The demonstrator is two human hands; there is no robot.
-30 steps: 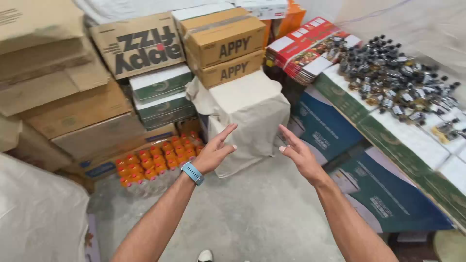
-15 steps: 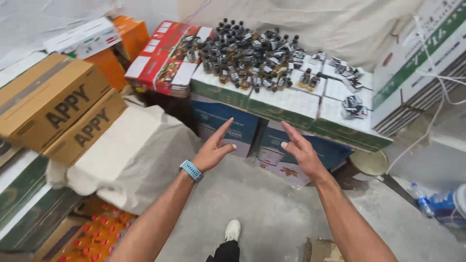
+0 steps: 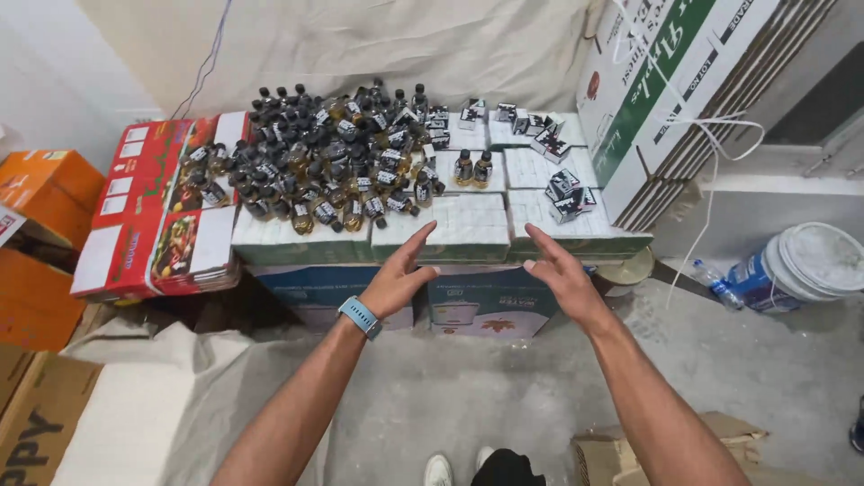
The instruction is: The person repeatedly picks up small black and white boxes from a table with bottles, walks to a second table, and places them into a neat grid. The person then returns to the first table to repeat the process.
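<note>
L hand (image 3: pixel 396 281): fingers spread, palm facing right, holding nothing; hovers in the air near the front edge of the white packs. Blue watch (image 3: pixel 360 316) on the wrist.
R hand (image 3: pixel 562 274): fingers apart & loosely curled, palm facing left, empty; level w/ L hand, a gap between the two.
White packs (image 3: pixel 468 229): flat white cartons laid side by side as a tabletop, just far of both hands; closest thing to the fingertips, not touched.
Small bottles (image 3: pixel 324 153): big crowd of dark-capped bottles w/ amber liquid, standing on the packs, far-left of the hands; two stand apart near centre.
Small boxes (image 3: pixel 565 191): black-and-white, scattered on the far-right packs, some tipped over.
Blue cartons (image 3: pixel 468 301): under the white packs, behind the hands.
Red/white cartons (image 3: pixel 157 211): stacked flat, left of the bottles.
Orange boxes (image 3: pixel 40 225): far left edge.
Green-white flat boxes (image 3: pixel 666 81): leaning upright, right, w/ white strap hanging off.
White bucket (image 3: pixel 810 265): lying on the floor, right; plastic bottle (image 3: pixel 715 281) beside it.
Near left: brown carton (image 3: pixel 36 423) partly under beige cloth (image 3: pixel 162 396).
Floor (image 3: pixel 504 396): grey concrete; person's shoe tips at the near edge.
</note>
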